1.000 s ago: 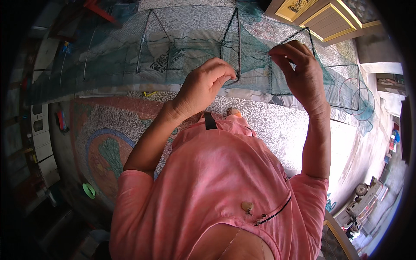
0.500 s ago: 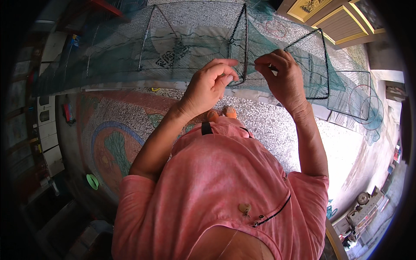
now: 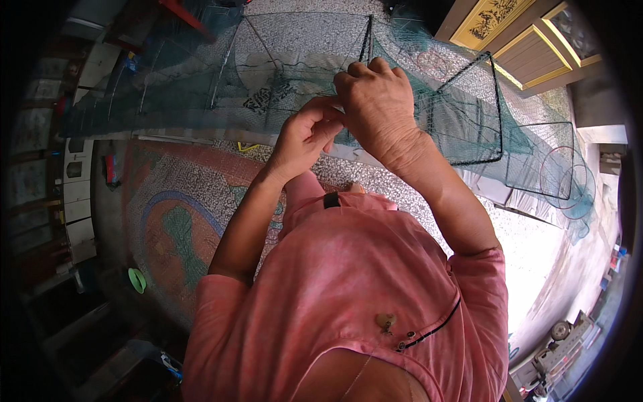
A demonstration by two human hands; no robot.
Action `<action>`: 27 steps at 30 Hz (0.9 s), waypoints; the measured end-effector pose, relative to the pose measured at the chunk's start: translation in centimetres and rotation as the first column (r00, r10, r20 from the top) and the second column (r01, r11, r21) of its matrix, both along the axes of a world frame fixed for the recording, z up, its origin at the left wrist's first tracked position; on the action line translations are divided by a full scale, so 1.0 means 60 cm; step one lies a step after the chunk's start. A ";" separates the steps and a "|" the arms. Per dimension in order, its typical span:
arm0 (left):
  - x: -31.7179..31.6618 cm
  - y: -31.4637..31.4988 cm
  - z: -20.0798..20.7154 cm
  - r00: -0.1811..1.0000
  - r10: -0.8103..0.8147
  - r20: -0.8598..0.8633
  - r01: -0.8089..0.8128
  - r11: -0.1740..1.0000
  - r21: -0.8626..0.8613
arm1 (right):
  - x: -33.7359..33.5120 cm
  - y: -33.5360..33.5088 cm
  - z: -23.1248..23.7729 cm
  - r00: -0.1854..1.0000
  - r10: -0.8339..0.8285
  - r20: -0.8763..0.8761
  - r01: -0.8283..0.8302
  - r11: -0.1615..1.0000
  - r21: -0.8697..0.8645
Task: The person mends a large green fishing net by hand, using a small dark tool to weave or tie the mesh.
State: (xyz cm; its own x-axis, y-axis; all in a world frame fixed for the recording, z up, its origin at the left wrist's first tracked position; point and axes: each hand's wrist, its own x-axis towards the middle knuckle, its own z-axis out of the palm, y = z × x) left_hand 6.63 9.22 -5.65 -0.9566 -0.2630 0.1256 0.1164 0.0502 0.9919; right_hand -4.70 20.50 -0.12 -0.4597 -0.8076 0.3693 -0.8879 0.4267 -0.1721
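Observation:
A long green mesh net trap [image 3: 181,100] with dark square frames stretches from left to right in front of me. My right hand [image 3: 378,110] is over its middle, back upward, fingers curled down and in front of one upright frame bar [image 3: 368,40]. Beside it my left hand [image 3: 305,141] is closed in a pinch, its fingertips touching or almost touching the right hand. Whatever lies between the fingers is hidden or too fine to make out. To the right of my hands, a black rope-wrapped frame [image 3: 497,114] holds the mesh spread.
Pebbled floor with a coloured inlay [image 3: 177,241] lies below the net. A brown and yellow panelled door [image 3: 539,57] stands at the far right. A green oval object [image 3: 136,281] is at the left, a wheeled vehicle [image 3: 561,331] at the lower right.
My right hand has moved left and slightly up to meet the left hand, turning its back upward. My left hand has shifted slightly left and down, its fingers now more curled.

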 end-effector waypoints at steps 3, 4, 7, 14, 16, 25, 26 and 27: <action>0.007 -0.028 -0.033 0.997 -0.076 0.020 0.077 0.994 -0.077 | 0.008 -0.028 0.001 0.982 0.169 0.087 -0.149 0.968 -0.202; -0.001 -0.021 -0.030 0.999 -0.004 -0.052 -0.007 0.979 -0.204 | 0.024 -0.040 0.010 0.946 0.296 0.128 -0.232 0.900 -0.370; -0.016 -0.003 -0.002 0.986 0.138 -0.097 -0.165 0.909 -0.382 | 0.052 -0.037 0.058 0.860 0.481 0.171 -0.296 0.742 -0.602; -0.026 0.042 0.065 0.997 0.058 0.046 -0.042 0.957 -0.289 | 0.026 0.152 0.183 0.522 0.799 0.297 0.018 0.338 -0.941; -0.033 0.049 0.052 0.993 -0.002 -0.117 -0.040 0.934 -0.356 | 0.031 0.236 0.202 0.394 0.892 0.221 0.081 0.206 -0.975; -0.040 0.019 0.030 0.972 -0.169 -0.163 0.148 0.980 -0.132 | 0.000 0.240 0.162 0.807 0.560 0.188 0.018 0.295 -0.955; -0.037 0.019 0.030 0.965 -0.184 -0.185 0.140 0.964 -0.225 | -0.005 0.235 0.157 0.800 0.546 0.250 0.050 0.354 -0.934; -0.033 0.018 0.033 0.958 -0.201 -0.206 0.129 0.940 -0.315 | -0.001 0.220 0.144 0.814 0.397 0.424 0.186 0.513 -0.838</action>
